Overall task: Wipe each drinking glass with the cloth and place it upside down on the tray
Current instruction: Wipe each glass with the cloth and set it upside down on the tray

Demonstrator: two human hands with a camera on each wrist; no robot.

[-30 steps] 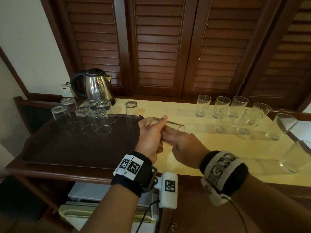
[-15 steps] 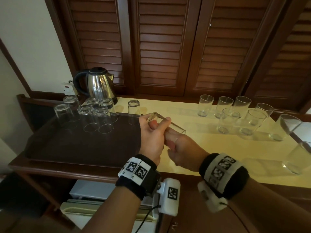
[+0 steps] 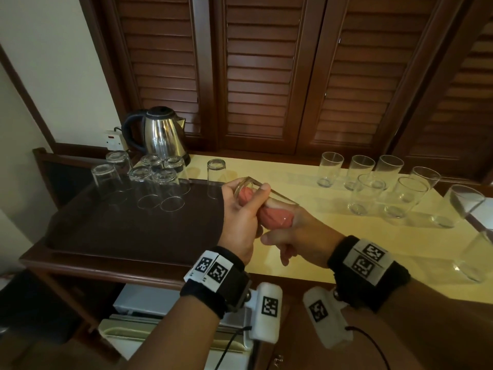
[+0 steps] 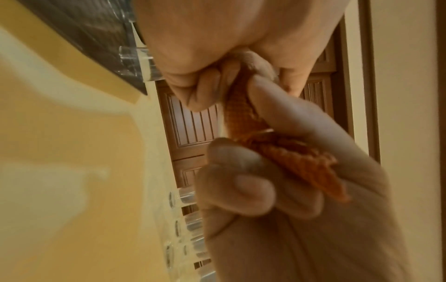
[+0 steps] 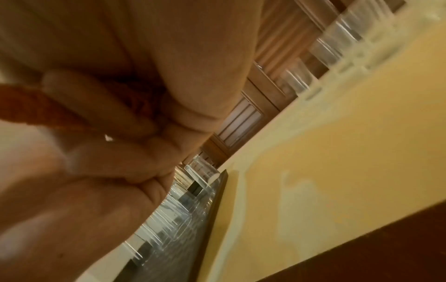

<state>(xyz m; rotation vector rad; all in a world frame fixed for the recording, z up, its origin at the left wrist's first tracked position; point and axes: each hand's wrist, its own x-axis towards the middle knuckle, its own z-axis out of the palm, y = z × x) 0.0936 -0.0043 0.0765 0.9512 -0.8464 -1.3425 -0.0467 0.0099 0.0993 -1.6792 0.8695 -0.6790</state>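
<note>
My left hand (image 3: 240, 220) grips a clear drinking glass (image 3: 281, 199) lying on its side in the air over the tray's right edge. My right hand (image 3: 304, 236) holds a pink-orange cloth (image 3: 274, 218) bunched into the glass's mouth; the cloth also shows through the glass near its base. In the left wrist view the cloth (image 4: 241, 114) runs between the fingers of both hands, and in the right wrist view its end (image 5: 24, 106) sticks out past my curled fingers (image 5: 96, 106). Several glasses (image 3: 149, 182) stand upside down on the dark brown tray (image 3: 106, 236), one more (image 3: 216, 177) at its back right.
Several upright glasses (image 3: 373, 188) stand on the yellow counter (image 3: 333, 236) to the right, two of them near its right edge. A steel kettle (image 3: 162, 134) sits behind the tray by a wall socket. Louvred wooden doors close off the back.
The cloth now shows pink inside the glass, where before it was hardly visible. My right hand has rolled, its thumb now pointing left below the glass. The glass stays over the tray's edge.
</note>
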